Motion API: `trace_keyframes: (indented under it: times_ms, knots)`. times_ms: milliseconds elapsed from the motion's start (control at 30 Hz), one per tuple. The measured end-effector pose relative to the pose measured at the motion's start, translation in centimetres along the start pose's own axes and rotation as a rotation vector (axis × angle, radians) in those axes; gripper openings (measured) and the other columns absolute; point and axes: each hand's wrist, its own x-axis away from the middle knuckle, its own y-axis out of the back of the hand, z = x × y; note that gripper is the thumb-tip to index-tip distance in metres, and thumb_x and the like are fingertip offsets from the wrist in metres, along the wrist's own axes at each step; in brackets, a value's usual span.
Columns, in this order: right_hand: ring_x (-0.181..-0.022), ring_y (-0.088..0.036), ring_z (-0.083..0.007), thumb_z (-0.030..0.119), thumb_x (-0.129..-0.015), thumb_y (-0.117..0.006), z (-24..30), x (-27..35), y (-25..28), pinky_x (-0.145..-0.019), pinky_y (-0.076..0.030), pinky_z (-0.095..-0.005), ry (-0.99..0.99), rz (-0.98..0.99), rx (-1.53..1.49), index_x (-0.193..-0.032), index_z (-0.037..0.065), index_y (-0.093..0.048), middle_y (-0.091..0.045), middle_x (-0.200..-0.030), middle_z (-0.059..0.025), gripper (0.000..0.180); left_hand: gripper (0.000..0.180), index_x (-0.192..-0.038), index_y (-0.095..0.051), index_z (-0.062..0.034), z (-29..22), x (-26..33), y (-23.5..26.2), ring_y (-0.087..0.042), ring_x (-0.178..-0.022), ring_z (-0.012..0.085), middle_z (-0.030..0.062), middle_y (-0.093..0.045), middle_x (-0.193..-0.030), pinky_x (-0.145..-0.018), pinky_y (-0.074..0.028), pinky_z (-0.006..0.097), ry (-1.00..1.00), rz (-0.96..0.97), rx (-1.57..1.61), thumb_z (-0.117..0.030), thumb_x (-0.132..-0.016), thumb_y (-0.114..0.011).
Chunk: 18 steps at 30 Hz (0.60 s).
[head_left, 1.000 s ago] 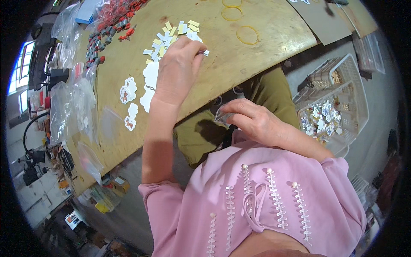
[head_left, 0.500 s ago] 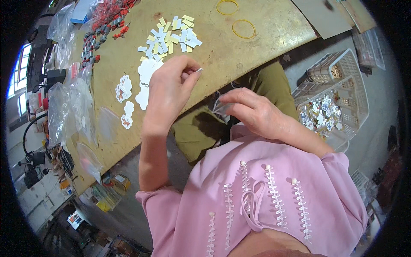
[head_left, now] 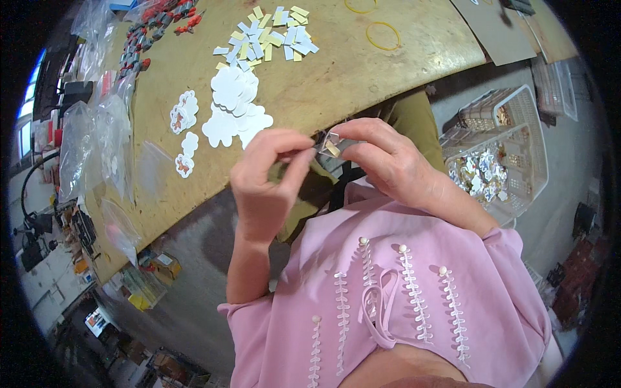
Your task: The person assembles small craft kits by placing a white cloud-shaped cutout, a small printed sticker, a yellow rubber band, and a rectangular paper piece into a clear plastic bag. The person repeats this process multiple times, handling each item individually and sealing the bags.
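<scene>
Over my lap, my right hand pinches a small clear piece of plastic that looks like a little bag. A small tan rectangular tab shows on or inside it; which one, I cannot tell. My left hand is closed in a pinch, its fingertips meeting the left edge of the clear bag. Beyond that hand, white scalloped cards lie in an overlapping heap on the table. Past them is a loose pile of small yellow and pale blue tabs.
Printed scalloped cards lie left on the worn table, near plastic bags and red-and-grey pieces. Yellow rings lie at the far side. To the right, a white plastic basket holds many small colourful pieces.
My left hand has come down from beside the white cards to meet my right hand at the clear bag. The tan tab now shows there. The view has shifted slightly.
</scene>
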Motion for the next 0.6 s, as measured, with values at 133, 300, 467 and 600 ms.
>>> trace_keyframes:
  times_ms: [133,300,467,600]
  knots:
    - [-0.119,-0.064,-0.0392,0.001,-0.068,-0.078,-0.3,0.2,-0.1,-0.096,-0.058,-0.043,-0.017,0.017,0.022,-0.105,-0.003,-0.064,-0.064,-0.131,-0.0191,0.04,0.022,-0.102,-0.077,-0.003,0.0,-0.8,1.9,-0.068,-0.079,0.0154,0.0079,-0.073,-0.096,-0.07,-0.056,0.028,-0.003,0.028,-0.105,0.009,-0.084,-0.078]
    - [-0.119,-0.064,-0.0384,0.002,-0.068,-0.078,-0.3,-0.1,-0.2,-0.096,-0.058,-0.0431,0.015,0.002,-0.017,-0.106,-0.003,-0.065,-0.064,-0.129,-0.0183,0.041,0.047,-0.117,-0.075,-0.0113,-0.8,-0.9,0.2,-0.063,-0.1,0.0309,0.0092,-0.065,-0.11,-0.086,-0.053,0.041,-0.238,0.29,-0.264,-0.005,-0.072,-0.087]
    - [-0.117,-0.065,-0.0371,0.003,-0.079,-0.074,-0.4,-0.1,0.1,-0.096,-0.058,-0.0428,0.005,-0.033,-0.016,-0.106,-0.004,-0.066,-0.065,-0.125,-0.018,0.029,0.039,-0.11,-0.074,-0.0101,0.0,-1.3,0.3,-0.063,-0.095,0.0282,0.0079,-0.066,-0.111,-0.082,-0.053,0.039,-0.269,0.291,-0.304,-0.007,-0.074,-0.087]
    - [-0.116,-0.065,-0.0368,0.004,-0.083,-0.071,-0.4,-0.1,0.0,-0.096,-0.057,-0.0425,0.032,-0.025,-0.024,-0.106,-0.004,-0.065,-0.066,-0.124,-0.0184,0.025,0.033,-0.108,-0.076,-0.0093,-0.6,-1.1,-0.2,-0.065,-0.092,0.0273,0.0094,-0.067,-0.106,-0.08,-0.054,0.04,-0.275,0.364,-0.454,-0.007,-0.076,-0.084]
